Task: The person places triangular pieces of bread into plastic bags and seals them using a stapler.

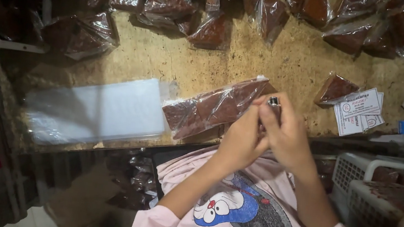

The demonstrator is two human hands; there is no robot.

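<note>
My two hands meet over the near edge of a worn wooden table [290,63]. My left hand [240,143] pinches the near end of a clear plastic packet [213,107] of dark brown wedge-shaped pieces, which lies slanted on the table. My right hand [287,131] presses against the left one. Its fingers are closed on a small metal tool [274,102] at the packet's corner. Both pink sleeves and a printed shirt fill the bottom of the view.
A stack of empty clear bags [97,108] lies to the left. Several filled brown packets [169,1] are heaped along the far side. One packet [336,89] and some printed paper labels [359,109] lie to the right. White plastic baskets [374,173] stand beside the table.
</note>
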